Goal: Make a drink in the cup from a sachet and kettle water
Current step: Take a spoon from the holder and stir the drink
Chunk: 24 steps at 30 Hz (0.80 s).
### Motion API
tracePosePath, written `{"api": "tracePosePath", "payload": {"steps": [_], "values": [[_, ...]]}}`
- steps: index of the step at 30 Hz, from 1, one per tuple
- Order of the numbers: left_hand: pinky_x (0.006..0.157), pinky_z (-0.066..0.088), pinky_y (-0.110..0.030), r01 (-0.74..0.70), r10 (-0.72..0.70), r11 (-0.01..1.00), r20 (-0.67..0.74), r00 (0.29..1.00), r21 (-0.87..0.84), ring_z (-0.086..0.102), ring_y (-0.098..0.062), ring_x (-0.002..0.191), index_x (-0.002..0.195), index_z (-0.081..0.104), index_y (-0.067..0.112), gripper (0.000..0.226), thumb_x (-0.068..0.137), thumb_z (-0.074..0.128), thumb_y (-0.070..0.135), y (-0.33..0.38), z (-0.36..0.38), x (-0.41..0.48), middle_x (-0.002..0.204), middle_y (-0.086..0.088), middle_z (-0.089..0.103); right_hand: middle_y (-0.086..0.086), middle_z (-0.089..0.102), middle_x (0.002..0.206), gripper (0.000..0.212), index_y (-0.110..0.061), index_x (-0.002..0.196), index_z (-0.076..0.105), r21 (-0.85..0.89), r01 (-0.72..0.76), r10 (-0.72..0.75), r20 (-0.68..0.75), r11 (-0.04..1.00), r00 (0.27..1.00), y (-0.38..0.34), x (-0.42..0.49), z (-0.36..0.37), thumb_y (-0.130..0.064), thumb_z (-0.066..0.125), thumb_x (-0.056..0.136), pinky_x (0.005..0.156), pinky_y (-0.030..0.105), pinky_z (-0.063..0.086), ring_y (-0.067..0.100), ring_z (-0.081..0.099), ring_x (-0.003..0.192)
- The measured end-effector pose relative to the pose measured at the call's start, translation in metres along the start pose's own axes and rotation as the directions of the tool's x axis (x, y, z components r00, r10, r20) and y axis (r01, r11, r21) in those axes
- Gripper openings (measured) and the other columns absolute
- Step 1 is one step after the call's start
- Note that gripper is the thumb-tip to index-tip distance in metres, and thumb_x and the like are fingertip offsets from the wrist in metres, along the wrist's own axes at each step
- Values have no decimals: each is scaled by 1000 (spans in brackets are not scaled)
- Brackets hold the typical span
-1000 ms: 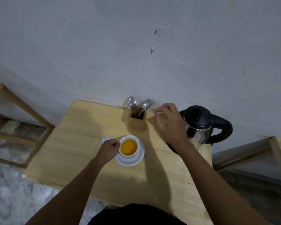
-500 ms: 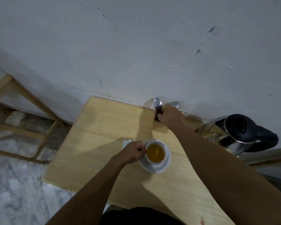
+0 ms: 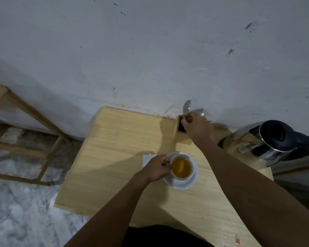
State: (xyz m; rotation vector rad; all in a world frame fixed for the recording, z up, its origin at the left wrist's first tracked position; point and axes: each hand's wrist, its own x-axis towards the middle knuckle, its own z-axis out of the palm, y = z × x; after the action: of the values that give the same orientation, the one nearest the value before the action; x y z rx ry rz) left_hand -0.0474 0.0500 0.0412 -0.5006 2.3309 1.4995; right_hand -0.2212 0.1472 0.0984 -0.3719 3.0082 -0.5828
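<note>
A person stands at a small wooden counter (image 3: 114, 139) set against a white wall, seen from above. Near the middle of the counter sits a white cup (image 3: 182, 167) on a white saucer (image 3: 189, 184), filled with amber liquid, so the kettle water and sachet seem already in. The left hand (image 3: 156, 168) is curled shut around the cup's handle on its left side, steadying it. A pale flat piece, probably the sachet (image 3: 146, 158), lies just beside that hand, partly hidden. At the back edge of the counter, against the wall, stands a wooden cutlery holder (image 3: 181, 129). The right hand (image 3: 197, 124), which a second ago hung in the air near the kettle, has now reached the holder and closed its fingers around the stem of a spoon (image 3: 186, 106), whose bowl sticks up above the fist; other cutlery pokes out beside it. The steel kettle (image 3: 268, 139) with a black lid rests at the counter's back right corner, untouched. The drink likely only needs stirring, so drawing out the spoon looks like the next step
</note>
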Motion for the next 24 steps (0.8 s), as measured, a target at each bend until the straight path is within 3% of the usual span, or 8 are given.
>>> {"api": "tracePosePath", "payload": {"steps": [4, 7, 10, 12, 16, 18, 21, 24], "values": [[67, 42, -22, 30, -32, 999, -36, 999, -38, 56, -14, 80, 89, 60, 14, 10, 92, 56, 22, -2, 5, -2, 86, -1, 62, -2, 59, 80, 9, -10, 83, 64, 375, 243, -99, -365, 895, 926, 2, -27, -28, -19, 66, 84, 60, 15, 40, 6, 50, 66], [68, 41, -20, 21, -23, 998, -36, 999, -65, 55, -16, 83, 92, 59, 13, 12, 94, 54, 24, -3, 6, -4, 91, -3, 61, 7, 64, 73, 10, 0, 82, 63, 541, 330, -69, -446, 774, 892, 10, -58, -54, -9, 68, 83, 60, 14, 41, 14, 56, 64], [74, 44, -26, 9, -14, 997, -68, 998, -72, 57, -17, 87, 91, 59, 13, 13, 93, 55, 25, -5, 8, -4, 91, -4, 62, 6, 69, 73, 6, -11, 84, 62, 668, 294, -44, -363, 683, 931, 23, -94, -68, -9, 66, 88, 62, 22, 53, 13, 67, 67], [69, 43, -19, -4, -3, 997, -85, 996, -80, 56, -16, 85, 90, 59, 13, 12, 93, 55, 24, -6, 9, -4, 90, -5, 61, 6, 65, 68, 18, -22, 85, 56, 699, 257, -78, -277, 667, 958, 37, -115, -67, -7, 62, 92, 54, 23, 51, 16, 64, 60], [62, 40, -13, -36, 25, 994, -102, 994, -103, 56, -17, 82, 95, 61, 8, 15, 95, 54, 22, -8, 12, -5, 94, -14, 64, 17, 55, 62, 6, -21, 91, 58, 633, 50, -43, -27, 773, 999, 67, -146, -45, -24, 59, 96, 49, 22, 36, 12, 45, 51], [58, 40, -9, -41, 28, 993, -114, 993, -112, 55, -16, 80, 94, 61, 11, 12, 95, 54, 22, -9, 14, -6, 92, -10, 63, 10, 59, 66, 10, -24, 96, 63, 564, -45, 3, 75, 825, 997, 79, -160, -35, -30, 55, 97, 53, 24, 39, 11, 50, 55], [55, 39, -3, -35, 16, 991, -151, 988, -128, 52, -5, 73, 95, 61, 12, 12, 95, 55, 22, -8, 17, -8, 88, -3, 59, -4, 66, 90, 27, -19, 107, 68, 480, -160, 77, 187, 863, 979, 89, -174, -30, -24, 43, 101, 69, 28, 41, 12, 60, 83], [55, 39, -7, -39, 21, 993, -164, 986, -110, 51, -2, 72, 102, 63, 9, 18, 95, 54, 23, -7, 19, -10, 87, -1, 59, -5, 63, 84, 29, -20, 105, 66, 414, -176, 80, 239, 893, 968, 91, -180, -28, -22, 37, 102, 61, 26, 40, 8, 56, 73]]}}
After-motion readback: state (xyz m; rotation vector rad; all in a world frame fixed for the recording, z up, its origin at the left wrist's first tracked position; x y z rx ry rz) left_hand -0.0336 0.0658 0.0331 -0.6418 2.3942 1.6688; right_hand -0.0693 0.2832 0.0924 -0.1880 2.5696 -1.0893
